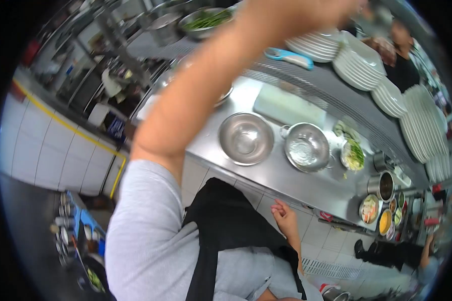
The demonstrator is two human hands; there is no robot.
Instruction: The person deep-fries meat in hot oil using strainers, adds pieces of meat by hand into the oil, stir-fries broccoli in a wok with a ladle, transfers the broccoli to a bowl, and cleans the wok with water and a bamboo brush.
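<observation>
My left arm reaches up across the view to the shelf. My left hand [319, 12] is blurred and cut off by the top edge, so its fingers are hidden. Close below it stands a stack of white plates [317, 45], with a blue-and-white handled tool [290, 57] lying beside it on the shelf. My right hand [285, 218] hangs low in front of the counter edge, fingers loosely bent and apart, holding nothing. Two steel bowls stand on the counter: a wide bowl [246, 138] and a bowl with loop handles [307, 147], both without visible food.
A white slab [290, 104] lies behind the bowls. A small bowl of chopped greens [353, 154] and several food containers [385, 221] stand to the right. More plate stacks [424, 125] line the shelf [331, 85]. Another person [404, 60] stands beyond it.
</observation>
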